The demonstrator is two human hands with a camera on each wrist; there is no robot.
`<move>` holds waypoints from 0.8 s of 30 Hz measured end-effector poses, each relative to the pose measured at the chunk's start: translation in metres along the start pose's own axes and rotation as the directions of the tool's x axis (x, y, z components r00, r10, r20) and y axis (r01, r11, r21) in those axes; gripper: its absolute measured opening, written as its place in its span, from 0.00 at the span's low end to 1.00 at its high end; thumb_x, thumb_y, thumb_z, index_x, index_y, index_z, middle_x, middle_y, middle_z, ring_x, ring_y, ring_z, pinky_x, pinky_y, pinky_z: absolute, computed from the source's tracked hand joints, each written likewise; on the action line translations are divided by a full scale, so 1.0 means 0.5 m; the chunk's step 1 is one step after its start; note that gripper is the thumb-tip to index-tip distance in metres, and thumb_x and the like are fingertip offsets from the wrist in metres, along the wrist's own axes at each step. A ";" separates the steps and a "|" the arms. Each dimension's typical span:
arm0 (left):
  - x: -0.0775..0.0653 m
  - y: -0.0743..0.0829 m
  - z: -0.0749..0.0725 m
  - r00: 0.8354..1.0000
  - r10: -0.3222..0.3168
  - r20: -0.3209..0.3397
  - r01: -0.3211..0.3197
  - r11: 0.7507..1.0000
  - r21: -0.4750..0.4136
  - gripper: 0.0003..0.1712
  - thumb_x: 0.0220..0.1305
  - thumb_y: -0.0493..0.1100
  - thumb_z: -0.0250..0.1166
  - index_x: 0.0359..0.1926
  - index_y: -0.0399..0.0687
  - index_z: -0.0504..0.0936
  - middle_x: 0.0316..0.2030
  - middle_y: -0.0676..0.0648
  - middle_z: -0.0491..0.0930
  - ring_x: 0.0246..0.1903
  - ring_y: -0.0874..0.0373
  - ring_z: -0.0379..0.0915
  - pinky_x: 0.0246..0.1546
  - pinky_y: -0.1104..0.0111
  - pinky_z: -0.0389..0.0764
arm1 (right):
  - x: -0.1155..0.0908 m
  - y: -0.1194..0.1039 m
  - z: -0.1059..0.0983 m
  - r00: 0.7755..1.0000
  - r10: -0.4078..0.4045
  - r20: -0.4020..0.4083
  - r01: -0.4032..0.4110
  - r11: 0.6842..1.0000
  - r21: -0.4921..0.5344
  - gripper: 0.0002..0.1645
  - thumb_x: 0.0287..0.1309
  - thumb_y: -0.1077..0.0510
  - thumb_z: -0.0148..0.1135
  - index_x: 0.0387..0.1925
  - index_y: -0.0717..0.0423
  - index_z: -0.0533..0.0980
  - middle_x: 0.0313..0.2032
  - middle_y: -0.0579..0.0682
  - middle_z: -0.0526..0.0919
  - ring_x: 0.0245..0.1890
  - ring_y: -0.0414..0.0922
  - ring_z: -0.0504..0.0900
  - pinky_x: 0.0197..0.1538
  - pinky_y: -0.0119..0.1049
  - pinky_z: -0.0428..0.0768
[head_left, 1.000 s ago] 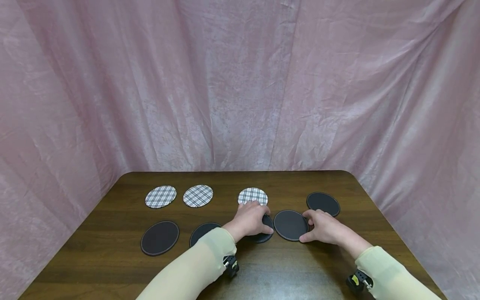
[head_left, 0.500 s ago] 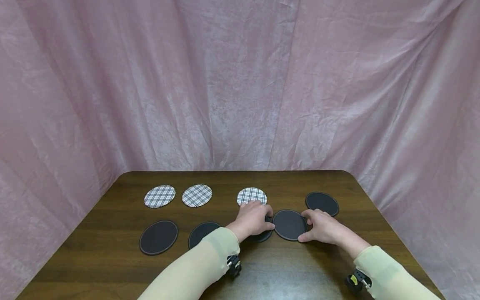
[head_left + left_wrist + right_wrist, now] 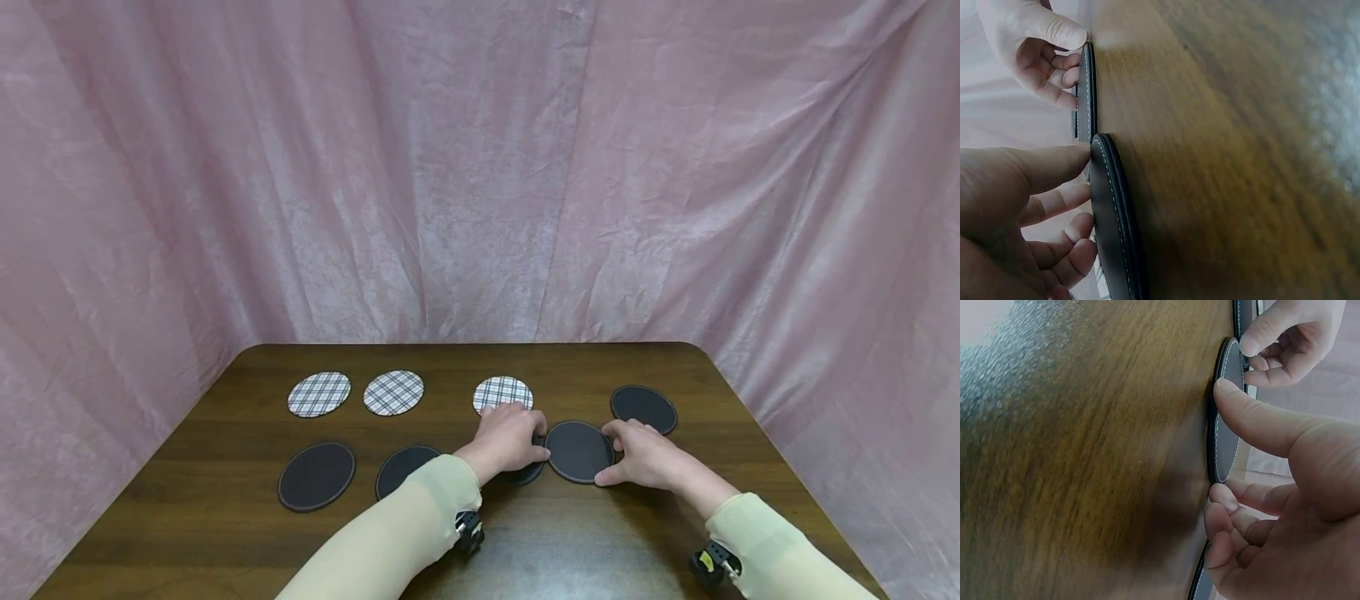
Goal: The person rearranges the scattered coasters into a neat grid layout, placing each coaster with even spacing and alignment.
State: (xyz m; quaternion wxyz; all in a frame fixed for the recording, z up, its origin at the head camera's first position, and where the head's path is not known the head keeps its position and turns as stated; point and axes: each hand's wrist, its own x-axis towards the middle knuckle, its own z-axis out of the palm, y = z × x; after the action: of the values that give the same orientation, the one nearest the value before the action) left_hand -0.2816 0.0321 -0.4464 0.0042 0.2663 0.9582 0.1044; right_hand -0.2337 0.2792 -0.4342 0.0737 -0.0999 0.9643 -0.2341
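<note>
My right hand (image 3: 643, 457) holds the right edge of a round black coaster (image 3: 577, 452), thumb at the near rim and index finger at the back rim. The right wrist view shows the thumb (image 3: 1229, 387) against the stitched edge. My left hand (image 3: 504, 443) covers most of another black coaster (image 3: 527, 472), which sits right beside the first. In the left wrist view, the left thumb tip (image 3: 1082, 159) rests where the two coasters meet, and the other fingers are bent loosely at the left coaster's (image 3: 1115, 219) top face.
Black coasters (image 3: 317, 476) (image 3: 405, 468) lie in the near row on the left, and one (image 3: 643, 408) behind my right hand. Several checked white coasters (image 3: 319, 394) (image 3: 393, 392) (image 3: 503, 393) make a back row. A pink curtain (image 3: 480, 167) hangs behind the wooden table (image 3: 225, 467).
My left hand has shifted slightly right, its thumb now at the neighbouring coaster's left edge. The right hand and the coasters look nearly unmoved, apart from a slight camera shift.
</note>
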 end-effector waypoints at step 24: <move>0.054 0.053 -0.013 0.999 -0.035 -0.035 0.033 0.998 -0.051 0.39 0.79 0.66 0.66 0.80 0.52 0.74 0.80 0.44 0.69 0.80 0.44 0.62 0.74 0.40 0.65 | -0.011 0.061 -0.039 0.971 -0.048 -0.233 0.016 0.990 -0.140 0.64 0.57 0.38 0.85 0.76 0.76 0.66 0.73 0.79 0.68 0.75 0.79 0.63 0.68 0.79 0.66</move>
State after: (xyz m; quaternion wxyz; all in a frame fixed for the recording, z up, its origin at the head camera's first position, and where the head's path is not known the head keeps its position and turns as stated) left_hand -0.2917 0.0666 -0.4334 -0.0044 0.2480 0.9595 0.1334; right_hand -0.2369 0.3155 -0.4307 -0.0523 -0.0918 0.9782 -0.1786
